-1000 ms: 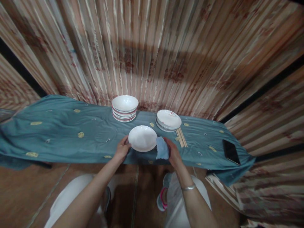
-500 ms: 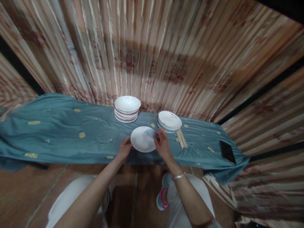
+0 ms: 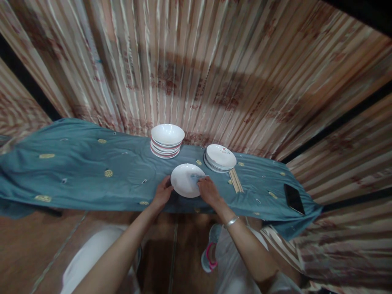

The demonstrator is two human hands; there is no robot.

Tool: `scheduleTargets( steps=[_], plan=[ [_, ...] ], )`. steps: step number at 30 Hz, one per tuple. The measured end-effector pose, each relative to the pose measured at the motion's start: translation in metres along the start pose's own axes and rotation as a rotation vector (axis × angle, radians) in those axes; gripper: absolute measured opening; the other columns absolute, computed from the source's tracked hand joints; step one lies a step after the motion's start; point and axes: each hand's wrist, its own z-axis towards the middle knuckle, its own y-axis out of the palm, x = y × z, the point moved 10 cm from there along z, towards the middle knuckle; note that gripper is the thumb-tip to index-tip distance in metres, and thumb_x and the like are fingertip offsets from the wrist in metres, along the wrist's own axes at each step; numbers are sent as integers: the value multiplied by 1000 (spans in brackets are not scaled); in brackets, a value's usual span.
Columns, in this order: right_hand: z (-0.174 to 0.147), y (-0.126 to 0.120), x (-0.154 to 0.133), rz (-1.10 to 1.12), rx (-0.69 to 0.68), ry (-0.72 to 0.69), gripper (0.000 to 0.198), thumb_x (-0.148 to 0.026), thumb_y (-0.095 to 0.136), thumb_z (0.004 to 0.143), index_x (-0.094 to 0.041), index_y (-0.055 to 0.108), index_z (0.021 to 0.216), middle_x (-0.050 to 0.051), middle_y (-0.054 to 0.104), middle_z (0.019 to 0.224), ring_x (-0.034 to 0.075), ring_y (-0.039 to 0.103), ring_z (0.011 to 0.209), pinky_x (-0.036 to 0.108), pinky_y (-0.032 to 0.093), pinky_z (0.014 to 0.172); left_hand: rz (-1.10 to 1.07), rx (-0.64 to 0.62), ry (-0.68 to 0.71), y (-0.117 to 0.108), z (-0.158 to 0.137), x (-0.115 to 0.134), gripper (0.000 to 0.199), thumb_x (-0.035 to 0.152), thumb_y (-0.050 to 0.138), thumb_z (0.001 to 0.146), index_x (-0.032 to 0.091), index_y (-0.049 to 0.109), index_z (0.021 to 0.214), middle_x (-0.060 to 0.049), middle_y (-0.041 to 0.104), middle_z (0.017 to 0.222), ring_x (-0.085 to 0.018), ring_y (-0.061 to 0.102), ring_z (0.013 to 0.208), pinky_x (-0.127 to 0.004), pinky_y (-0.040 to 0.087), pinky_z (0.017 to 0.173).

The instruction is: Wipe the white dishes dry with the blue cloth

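A white plate point(image 3: 185, 185) is tilted slightly over the front part of the covered table. My left hand point(image 3: 163, 192) grips its left rim, the thumb near the edge and the other fingers partly hidden beneath. At the plate's right side, my right hand point(image 3: 208, 190) is closed, knuckles up. A small pale bluish piece point(image 3: 196, 176) sticks out of its fingers against the plate's inner face; whether it is cloth or something stiffer I cannot tell. Behind the plate stands a stack of white bowls with red bands point(image 3: 167, 141), and to its right a stack of plates with a floral print point(image 3: 220, 157).
Several wooden chopsticks point(image 3: 235, 181) lie beside the plate stack. A black phone point(image 3: 293, 199) rests near the table's right end. A teal patterned cloth point(image 3: 82, 171) covers the table, and a pleated curtain point(image 3: 183, 73) hangs right behind it.
My right hand has turned from raised, spread fingers at the rim to a closed grip with the bluish piece lower on the plate. My left hand still holds the plate.
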Motion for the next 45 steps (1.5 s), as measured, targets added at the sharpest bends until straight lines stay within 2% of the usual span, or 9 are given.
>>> scheduleTargets(
  steps=[6,13,21,29,37,45],
  plan=[
    [9,9,20,40,117,64,31,0,43,82,-14,69,95,17,70,103,27,58,107,45,38,103,-60,38,-35,-5,1,-8,51,20,69,51,17,67,103,-8,70,112,-30,57,114,-46,39,102],
    [30,17,27,47,180,188,32,-1,39,85,-8,67,99,24,63,114,30,54,115,47,35,105,-21,-36,11,5,-2,5,51,17,63,54,16,69,105,-7,71,111,-30,57,115,-46,37,105],
    [46,19,29,239,291,174,34,-9,42,86,-13,61,113,18,61,123,27,47,125,47,30,112,-48,-49,4,7,-2,5,52,15,60,54,17,70,105,-6,72,107,-29,58,113,-46,38,104],
    [63,27,8,333,347,167,40,-10,43,82,-16,61,119,14,56,132,24,46,128,40,33,112,-79,-27,-30,4,-3,2,53,13,61,54,17,69,107,-6,71,110,-29,56,117,-45,37,105],
    [73,35,-16,509,239,80,40,-8,44,78,-16,64,111,11,61,127,21,53,121,38,35,110,-117,-21,-56,6,-2,0,51,12,60,53,18,71,102,-6,73,105,-28,60,110,-45,40,102],
    [62,35,-35,695,129,35,34,-7,49,71,-22,70,92,2,70,110,19,62,107,35,43,102,-60,12,-14,5,-1,4,50,15,60,53,18,73,100,-4,73,101,-28,61,105,-45,41,101]
  ],
)
